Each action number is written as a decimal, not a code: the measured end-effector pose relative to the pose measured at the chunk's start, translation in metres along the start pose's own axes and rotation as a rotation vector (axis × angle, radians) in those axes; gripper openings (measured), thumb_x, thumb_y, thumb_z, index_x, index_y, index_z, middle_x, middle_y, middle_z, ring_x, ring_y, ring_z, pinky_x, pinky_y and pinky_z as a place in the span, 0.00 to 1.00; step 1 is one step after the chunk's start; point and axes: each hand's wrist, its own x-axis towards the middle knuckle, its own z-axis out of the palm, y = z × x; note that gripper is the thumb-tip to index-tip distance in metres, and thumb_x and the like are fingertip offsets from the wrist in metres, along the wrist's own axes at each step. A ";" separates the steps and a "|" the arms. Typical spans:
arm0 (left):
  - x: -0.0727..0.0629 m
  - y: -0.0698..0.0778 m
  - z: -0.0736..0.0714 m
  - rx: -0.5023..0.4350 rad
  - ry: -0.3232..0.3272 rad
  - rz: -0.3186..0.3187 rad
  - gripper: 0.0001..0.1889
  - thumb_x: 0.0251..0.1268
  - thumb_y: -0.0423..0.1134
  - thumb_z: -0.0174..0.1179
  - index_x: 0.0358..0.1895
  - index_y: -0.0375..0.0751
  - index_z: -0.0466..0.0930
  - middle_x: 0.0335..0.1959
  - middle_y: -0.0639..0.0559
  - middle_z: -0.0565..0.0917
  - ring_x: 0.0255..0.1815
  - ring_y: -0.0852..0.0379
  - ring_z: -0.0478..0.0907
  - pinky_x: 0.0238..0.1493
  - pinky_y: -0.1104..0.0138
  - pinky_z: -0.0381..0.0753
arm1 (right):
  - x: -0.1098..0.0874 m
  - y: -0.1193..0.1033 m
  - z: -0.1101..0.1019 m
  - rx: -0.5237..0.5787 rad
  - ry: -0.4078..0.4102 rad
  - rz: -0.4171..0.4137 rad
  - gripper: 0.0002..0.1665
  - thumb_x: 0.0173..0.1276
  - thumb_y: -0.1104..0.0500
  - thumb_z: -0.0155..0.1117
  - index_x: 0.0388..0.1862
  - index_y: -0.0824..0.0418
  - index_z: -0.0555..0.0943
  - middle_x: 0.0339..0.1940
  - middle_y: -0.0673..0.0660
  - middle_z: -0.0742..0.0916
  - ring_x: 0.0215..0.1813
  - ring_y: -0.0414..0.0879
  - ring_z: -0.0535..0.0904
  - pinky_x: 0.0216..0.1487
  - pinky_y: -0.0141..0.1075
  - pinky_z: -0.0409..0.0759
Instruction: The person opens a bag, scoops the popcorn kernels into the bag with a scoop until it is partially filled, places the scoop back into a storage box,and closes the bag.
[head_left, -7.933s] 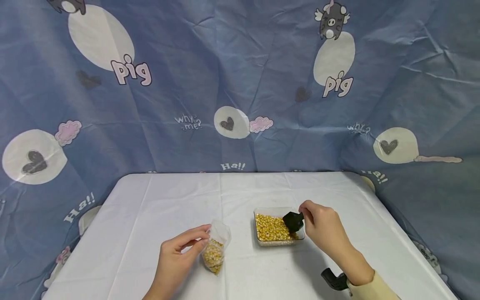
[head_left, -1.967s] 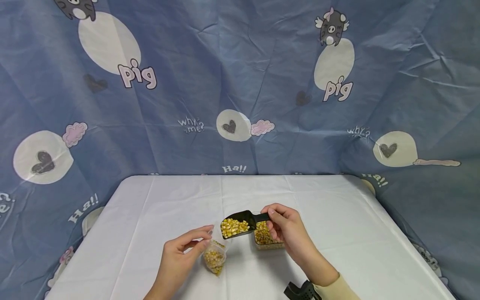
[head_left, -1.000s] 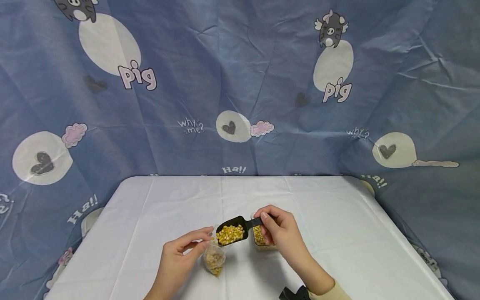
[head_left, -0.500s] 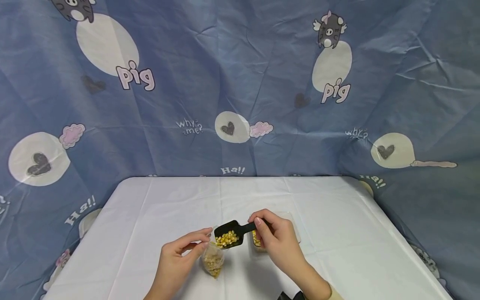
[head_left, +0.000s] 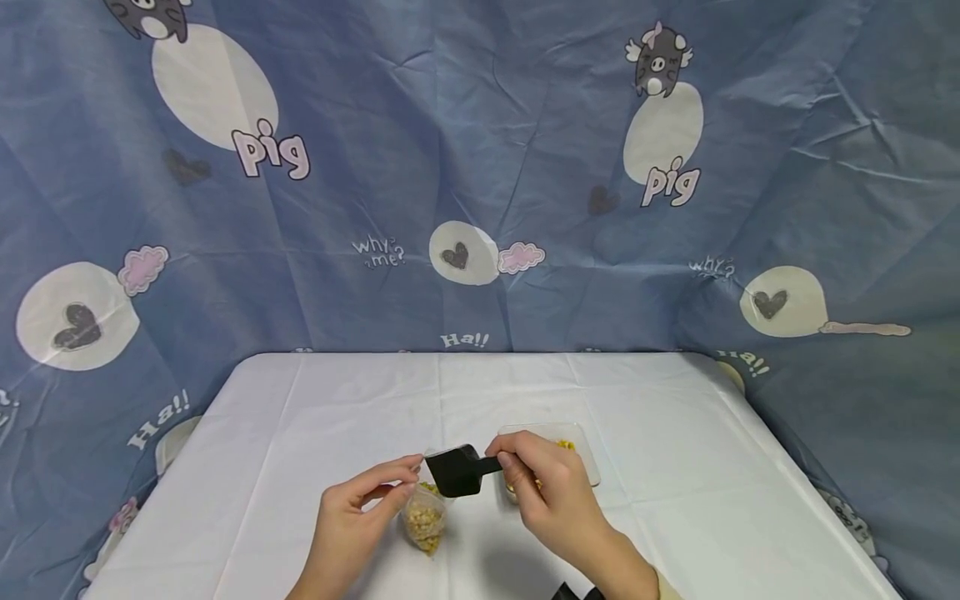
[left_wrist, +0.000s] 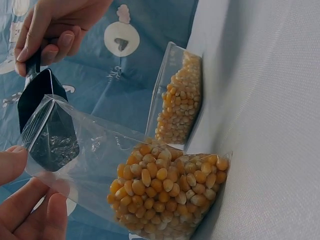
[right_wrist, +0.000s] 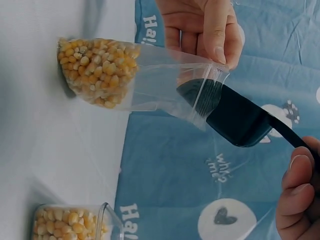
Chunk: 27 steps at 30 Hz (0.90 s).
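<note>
A clear zip bag [left_wrist: 150, 195] of yellow corn kernels stands on the table; my left hand [head_left: 360, 517] pinches its mouth between thumb and fingers. My right hand [head_left: 558, 500] grips the handle of a black scoop [head_left: 456, 471], which is tipped over with its back facing up. In the right wrist view the front of the scoop [right_wrist: 240, 120] reaches inside the bag's mouth. Seen from the left wrist, the scoop's bowl [left_wrist: 37, 107] holds no visible kernels. Corn fills the lower part of the bag [right_wrist: 100, 72].
Behind and partly under my right hand sits a clear plastic box [head_left: 588, 467] with more corn kernels, also seen in the left wrist view as a box [left_wrist: 180, 95]. A white cloth [head_left: 337, 400] covers the table, and a blue printed curtain [head_left: 480, 167] hangs behind it.
Earlier my right hand dug the scoop into the box, then carried it left, full of corn, to the bag. Now the scoop is turned over at the bag's mouth. The left hand has stayed put.
</note>
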 end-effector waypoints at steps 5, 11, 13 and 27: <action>0.000 0.001 -0.001 0.015 -0.004 -0.015 0.10 0.63 0.27 0.68 0.42 0.48 0.88 0.51 0.49 0.88 0.54 0.54 0.84 0.44 0.70 0.83 | 0.000 0.000 -0.003 0.026 0.017 0.023 0.11 0.71 0.71 0.61 0.43 0.56 0.83 0.26 0.43 0.79 0.24 0.28 0.68 0.23 0.19 0.69; -0.001 0.000 0.000 0.014 -0.003 -0.030 0.09 0.64 0.28 0.68 0.42 0.48 0.88 0.50 0.49 0.88 0.54 0.54 0.84 0.44 0.69 0.83 | 0.002 0.001 -0.013 0.158 0.064 0.130 0.13 0.72 0.74 0.59 0.43 0.58 0.83 0.21 0.46 0.78 0.19 0.33 0.72 0.18 0.23 0.72; 0.000 0.000 0.000 0.012 -0.001 -0.020 0.10 0.64 0.28 0.67 0.42 0.48 0.87 0.50 0.48 0.88 0.54 0.54 0.84 0.44 0.69 0.84 | 0.005 -0.001 -0.017 0.184 0.071 0.166 0.14 0.72 0.76 0.57 0.42 0.60 0.82 0.20 0.49 0.80 0.18 0.36 0.74 0.17 0.26 0.75; 0.002 -0.002 -0.002 -0.002 -0.004 -0.009 0.10 0.65 0.26 0.67 0.42 0.47 0.87 0.50 0.47 0.88 0.53 0.53 0.84 0.44 0.68 0.84 | 0.017 0.002 -0.049 0.240 0.028 0.539 0.08 0.78 0.67 0.56 0.43 0.65 0.83 0.24 0.56 0.84 0.23 0.54 0.83 0.23 0.42 0.85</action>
